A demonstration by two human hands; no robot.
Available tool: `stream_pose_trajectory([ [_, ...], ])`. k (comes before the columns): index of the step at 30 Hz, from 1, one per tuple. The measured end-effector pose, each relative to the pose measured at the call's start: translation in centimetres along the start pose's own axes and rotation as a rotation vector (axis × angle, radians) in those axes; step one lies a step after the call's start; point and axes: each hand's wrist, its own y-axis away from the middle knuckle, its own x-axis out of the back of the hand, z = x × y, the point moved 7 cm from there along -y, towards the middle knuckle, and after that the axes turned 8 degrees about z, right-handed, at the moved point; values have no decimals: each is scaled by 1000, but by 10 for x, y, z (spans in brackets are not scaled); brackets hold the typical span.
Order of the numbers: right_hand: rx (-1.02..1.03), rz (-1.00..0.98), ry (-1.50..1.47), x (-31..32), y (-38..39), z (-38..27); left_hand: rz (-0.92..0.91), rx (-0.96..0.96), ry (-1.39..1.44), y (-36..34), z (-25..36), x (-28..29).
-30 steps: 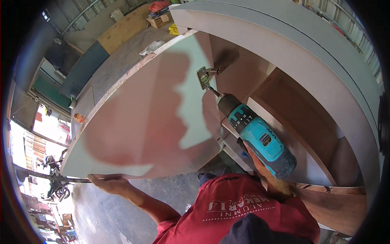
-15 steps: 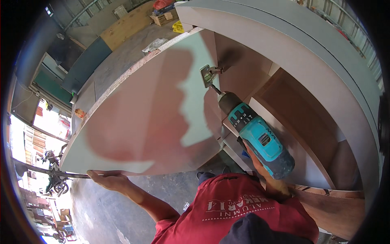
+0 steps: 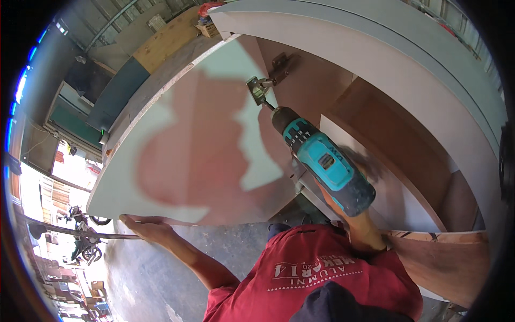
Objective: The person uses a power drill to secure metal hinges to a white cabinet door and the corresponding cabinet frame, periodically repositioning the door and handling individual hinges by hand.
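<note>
apparently partway: clasping drill in right grip, with bit against seated hinge, supporting panel with left grip; cannot tell its closure or remaining fastening.

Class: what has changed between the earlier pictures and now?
The drill and hinge appear farther left and slightly higher, though the view itself shifted. Nothing was grasped or released. The right hand still holds the drill, bit at the hinge; the left hand stays at the lower edge of the panel.
</note>
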Motion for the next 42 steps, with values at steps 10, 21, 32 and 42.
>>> stream_pose_trajectory([
  [10,0,159,-133,3,27,-3,-338,-125,-92,13,13,-3],
  [21,-685,-123,-170,-39,162,-25,-814,68,-163,0,-47,46],
  [32,-619,-43,-254,-45,260,-107,-1128,607,-582,29,-248,278],
  [42,-545,-567,373,-79,351,-99,-1211,1011,-1149,71,-381,645],
])
